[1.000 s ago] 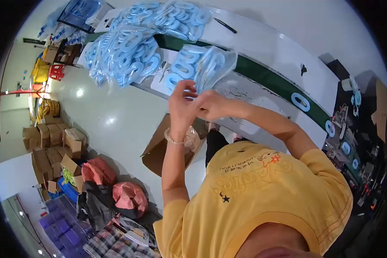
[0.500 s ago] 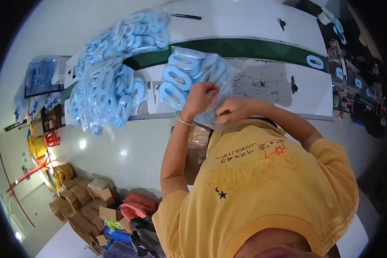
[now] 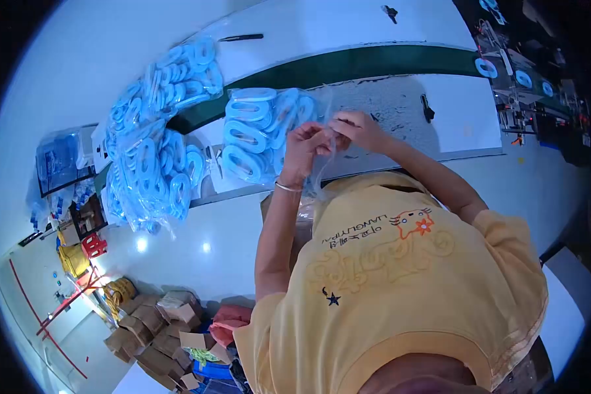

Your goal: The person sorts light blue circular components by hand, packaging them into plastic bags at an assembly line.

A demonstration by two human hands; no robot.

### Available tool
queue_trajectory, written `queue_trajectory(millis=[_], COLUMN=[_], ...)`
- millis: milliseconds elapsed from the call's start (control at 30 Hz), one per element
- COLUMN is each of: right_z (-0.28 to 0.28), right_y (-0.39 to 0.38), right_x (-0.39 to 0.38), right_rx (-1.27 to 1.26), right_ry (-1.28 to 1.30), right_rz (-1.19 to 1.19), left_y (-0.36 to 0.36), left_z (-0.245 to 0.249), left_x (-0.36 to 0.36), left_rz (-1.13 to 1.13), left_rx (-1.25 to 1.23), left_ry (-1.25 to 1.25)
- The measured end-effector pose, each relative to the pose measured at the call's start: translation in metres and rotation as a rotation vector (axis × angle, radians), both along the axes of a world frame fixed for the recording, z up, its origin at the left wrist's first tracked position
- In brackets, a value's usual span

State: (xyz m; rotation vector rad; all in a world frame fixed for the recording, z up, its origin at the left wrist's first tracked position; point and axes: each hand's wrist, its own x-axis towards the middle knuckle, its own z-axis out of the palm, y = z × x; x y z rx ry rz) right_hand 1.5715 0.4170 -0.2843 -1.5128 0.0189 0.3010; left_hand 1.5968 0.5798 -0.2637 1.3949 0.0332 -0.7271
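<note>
A clear plastic bag (image 3: 274, 115) packed with light blue oval rings lies on the workbench in front of me. Its loose open end is drawn toward my right side. My left hand (image 3: 306, 148) is closed with fingers pinched on the bag's gathered mouth. Close against it, the closed fingers of my right hand (image 3: 359, 131) pinch the same strip of plastic. Any small item between the fingertips is too small to make out. Left of this bag, more filled bags (image 3: 148, 157) of blue rings are heaped on the bench and overhang its front edge.
A green conveyor belt (image 3: 335, 61) runs along the bench, with single blue rings (image 3: 486, 67) at its right end beside machinery. A black tool (image 3: 241, 37) and a dark clamp-like piece (image 3: 427, 108) lie on the white surface. Cardboard boxes (image 3: 154, 318) are piled on the floor at lower left.
My right hand has moved up and in to meet my left hand at the bag's mouth. The plastic is now stretched between them. The whole view has shifted slightly.
</note>
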Motion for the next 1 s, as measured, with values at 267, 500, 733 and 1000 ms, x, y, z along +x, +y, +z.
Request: queue_trajectory(millis=[267,500,733,1000], right_z=[0.012,-0.016,0.007,0.007], right_y=[-0.003,-0.047,-0.041,-0.017], right_x=[0.003,0.008,0.009,-0.003], right_rx=[-0.385,-0.864,-0.797,-0.459], right_ry=[-0.418,-0.622,-0.842,-0.377], right_rz=[-0.068,-0.127,-0.066,0.577], left_y=[-0.008,0.014,-0.002,0.024], left_z=[-0.001,0.053,0.018,0.022], left_x=[0.003,0.054,0.017,0.021], left_rz=[0.097,0.260,0.272,0.375], left_rx=[0.382,0.902,0.997,0.621], left_ry=[-0.532,-1.302,-0.879,-0.857])
